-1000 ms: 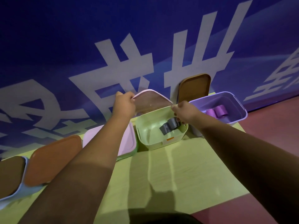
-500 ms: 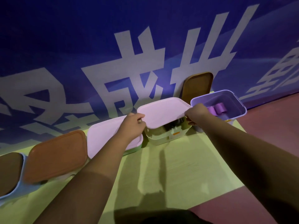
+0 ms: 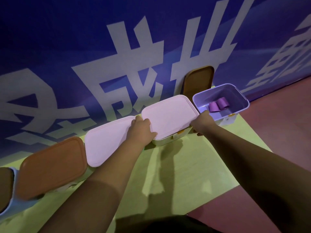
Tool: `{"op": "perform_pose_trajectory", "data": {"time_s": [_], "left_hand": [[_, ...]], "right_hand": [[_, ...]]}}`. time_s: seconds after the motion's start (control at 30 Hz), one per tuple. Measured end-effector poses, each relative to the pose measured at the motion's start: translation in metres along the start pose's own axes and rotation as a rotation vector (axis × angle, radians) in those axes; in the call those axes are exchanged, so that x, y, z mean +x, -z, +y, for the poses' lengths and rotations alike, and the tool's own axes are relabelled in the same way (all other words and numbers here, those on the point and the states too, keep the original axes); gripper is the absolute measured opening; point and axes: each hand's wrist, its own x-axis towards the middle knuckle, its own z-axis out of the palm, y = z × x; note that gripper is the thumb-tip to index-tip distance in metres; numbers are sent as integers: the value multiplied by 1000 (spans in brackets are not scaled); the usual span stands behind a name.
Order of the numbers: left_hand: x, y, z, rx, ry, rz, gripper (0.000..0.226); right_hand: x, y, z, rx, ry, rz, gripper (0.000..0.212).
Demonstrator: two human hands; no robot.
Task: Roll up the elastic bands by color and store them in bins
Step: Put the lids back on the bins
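The lid (image 3: 170,115) now sits flat on the bin (image 3: 166,141), left hand (image 3: 141,130) and right hand (image 3: 201,122) gripping its ends, while purple rolls (image 3: 218,105) lie in the open purple bin (image 3: 235,98) alongside.

Both arms bare, stretched forward, forearms angling in toward each other. Left hand (image 3: 143,130) palm-down on left edge of pink lid (image 3: 170,115): knuckles up, fingers (image 3: 139,120) bent over edge, thumb lying along near side. Right hand (image 3: 201,123) at lid's right near corner: back of hand to camera, thumb on top, fingers curled under. Wrists straight. Hands about level, lid between them.
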Motion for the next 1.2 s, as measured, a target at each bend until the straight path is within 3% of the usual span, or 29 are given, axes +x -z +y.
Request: {"op": "perform_pose_trajectory", "data": {"time_s": [0.27, 0.53, 0.87, 1.2], "left_hand": [[3, 0, 11, 80, -108, -16, 113], [37, 11, 18, 208, -127, -268, 153], [36, 11, 11, 269, -166, -322, 150], [25, 8, 16, 289, -188, -262, 141]], "right_hand": [[-2, 2, 2, -121, 87, 35, 47], [7, -2, 5, -132, 137, 66, 53], [1, -1, 9, -110, 157, 79, 24], [-10, 15, -1, -317, 161, 88, 33]]}}
